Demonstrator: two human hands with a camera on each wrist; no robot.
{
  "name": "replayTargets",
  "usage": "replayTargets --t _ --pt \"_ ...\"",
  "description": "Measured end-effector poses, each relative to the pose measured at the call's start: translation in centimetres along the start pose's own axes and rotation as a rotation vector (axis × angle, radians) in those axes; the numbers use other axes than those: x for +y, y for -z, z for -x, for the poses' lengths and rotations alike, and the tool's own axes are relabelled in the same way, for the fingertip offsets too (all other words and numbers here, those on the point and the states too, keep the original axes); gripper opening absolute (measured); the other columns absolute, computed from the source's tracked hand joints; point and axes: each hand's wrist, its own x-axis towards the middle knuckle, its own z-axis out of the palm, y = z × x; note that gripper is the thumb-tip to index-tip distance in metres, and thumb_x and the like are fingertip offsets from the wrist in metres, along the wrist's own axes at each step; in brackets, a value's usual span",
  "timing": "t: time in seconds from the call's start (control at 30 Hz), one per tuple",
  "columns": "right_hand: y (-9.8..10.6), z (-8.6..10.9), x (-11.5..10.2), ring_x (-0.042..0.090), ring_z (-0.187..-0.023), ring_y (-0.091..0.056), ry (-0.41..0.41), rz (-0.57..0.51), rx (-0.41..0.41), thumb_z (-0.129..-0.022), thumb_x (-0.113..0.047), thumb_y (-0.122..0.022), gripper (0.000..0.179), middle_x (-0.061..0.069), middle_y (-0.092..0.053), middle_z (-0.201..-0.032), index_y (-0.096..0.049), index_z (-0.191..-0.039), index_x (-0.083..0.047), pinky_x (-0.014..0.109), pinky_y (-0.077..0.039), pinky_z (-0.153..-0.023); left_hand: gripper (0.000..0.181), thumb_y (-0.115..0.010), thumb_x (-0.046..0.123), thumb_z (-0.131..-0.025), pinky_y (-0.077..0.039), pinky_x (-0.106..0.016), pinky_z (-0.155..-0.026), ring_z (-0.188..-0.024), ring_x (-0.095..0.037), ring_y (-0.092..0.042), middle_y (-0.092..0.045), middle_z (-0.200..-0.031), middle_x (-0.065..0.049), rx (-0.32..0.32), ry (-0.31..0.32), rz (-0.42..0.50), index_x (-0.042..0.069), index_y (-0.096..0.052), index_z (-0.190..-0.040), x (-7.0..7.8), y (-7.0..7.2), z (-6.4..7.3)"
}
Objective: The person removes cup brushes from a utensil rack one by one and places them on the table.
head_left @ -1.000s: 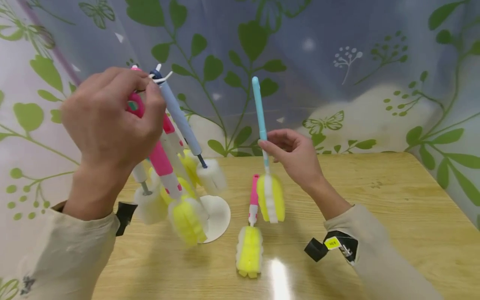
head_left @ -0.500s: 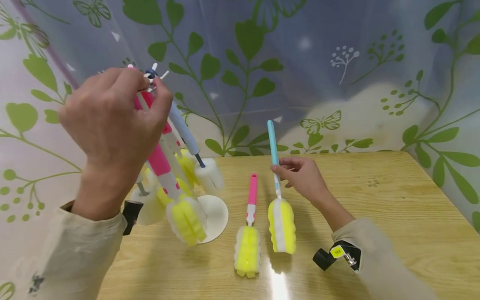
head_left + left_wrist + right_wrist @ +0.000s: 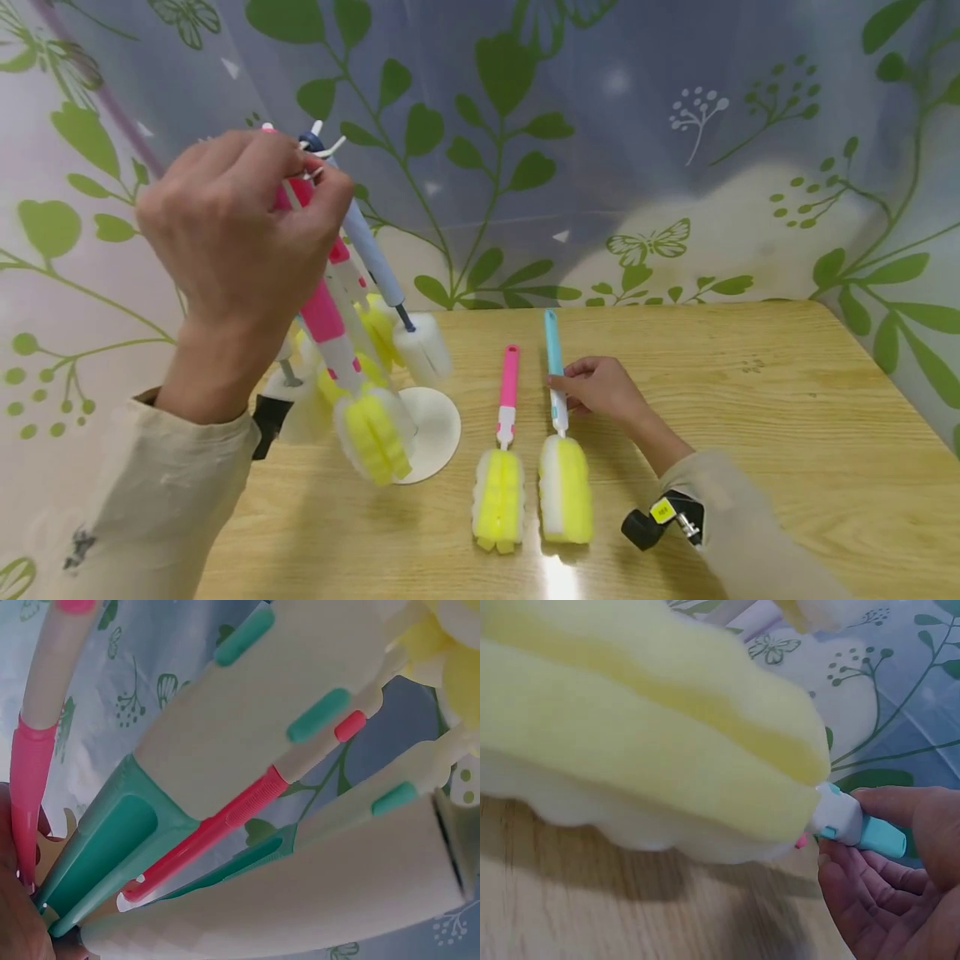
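My left hand (image 3: 240, 225) curls its fingers at the hooked top of a brush stand, whose round white base (image 3: 435, 437) rests on the table. Several sponge bottle brushes hang around it, among them a pink-handled one (image 3: 326, 321) and a pale blue-handled one (image 3: 367, 246). In the left wrist view, a teal handle (image 3: 112, 840) reaches up to the fingers. Between thumb and fingers, my right hand (image 3: 603, 390) pinches the handle of a light-blue bottle brush (image 3: 566, 492), low over the wood. Beside it, to the left, lies a pink bottle brush (image 3: 498, 500).
The wooden table (image 3: 750, 433) stands against a leaf-patterned curtain (image 3: 675, 150). On the right sleeve sits a black wrist camera (image 3: 667, 517). Hanging sponges stick out around the stand, such as a white one (image 3: 422, 346).
My right hand has lowered the light-blue bottle brush down toward the tabletop and slightly rightward, bringing it alongside the pink one. The left hand has stayed at the stand's top.
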Motion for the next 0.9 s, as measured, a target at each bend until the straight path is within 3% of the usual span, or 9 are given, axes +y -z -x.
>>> replayTargets --t 0.33,0.6,0.9 --pt "-1.2 -0.6 1.0 0.016 -0.064 -0.062 -0.031 0.051 -0.009 -0.084 -0.025 -0.072 0.035 0.011 -0.064 -0.079 -0.062 -0.097 0.005 0.032 -0.055 -0.062 0.022 -0.051 0.013 -0.07 -0.023 -0.037 -0.048 -0.05 -0.03 -0.051 -0.068 -0.067 -0.009 0.061 0.002 0.103 0.001 -0.06 -0.054 -0.4 -0.4 0.1" --pt "-1.8 -0.6 1.3 0.016 -0.058 -0.062 -0.053 0.091 -0.01 -0.083 -0.027 -0.073 0.031 0.01 -0.062 -0.072 -0.062 -0.089 0.002 0.031 -0.054 -0.058 0.024 -0.052 0.015 -0.071 -0.025 -0.029 -0.052 -0.051 -0.028 -0.054 -0.069 -0.066 -0.005 0.128 0.012 0.201 0.001 -0.06 -0.053 -1.0 -0.5 0.2" --pt "-2.4 -0.7 2.2 0.016 -0.056 -0.062 -0.033 0.097 -0.016 -0.082 -0.026 -0.074 0.031 0.01 -0.061 -0.068 -0.06 -0.086 0.001 0.031 -0.054 -0.056 0.028 -0.051 0.019 -0.072 -0.023 -0.027 -0.051 -0.048 -0.027 -0.051 -0.069 -0.067 -0.002 0.146 0.013 0.223 0.001 -0.058 -0.052 -1.7 -0.4 0.4"
